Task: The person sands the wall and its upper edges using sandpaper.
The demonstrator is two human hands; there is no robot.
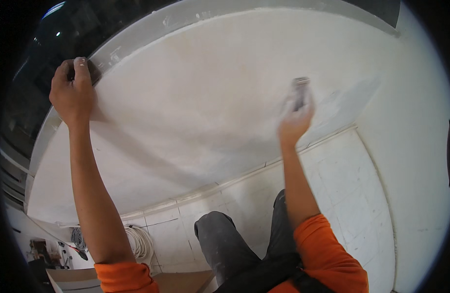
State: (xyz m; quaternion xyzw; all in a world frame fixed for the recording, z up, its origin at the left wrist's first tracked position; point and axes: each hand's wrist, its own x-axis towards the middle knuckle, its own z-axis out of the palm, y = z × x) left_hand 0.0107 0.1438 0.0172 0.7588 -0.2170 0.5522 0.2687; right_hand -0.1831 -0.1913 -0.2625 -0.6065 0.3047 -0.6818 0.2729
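My left hand (74, 93) is at the upper left, on the edge of a grey ledge (133, 38). Its fingers are closed around a dark block-like object (94, 71), mostly covered by the hand; its exact kind is unclear. White dust or plaster marks one fingertip. My right hand (298, 115), blurred, is at the lower right part of a white plastered wall (195, 84). It grips a small dark hand tool (301, 89), whose flat end points up the wall. Motion blur hides whether this is a scraper or a sanding block. A greyer patch (351, 97) lies right of that hand.
Below the wall runs a narrow skirting (243, 175) over pale floor tiles (338, 172). A side wall (415, 146) closes the right. Coiled cables (140, 241) and a cardboard piece (184, 280) lie lower left. Dark glass (89, 22) stands beyond the ledge.
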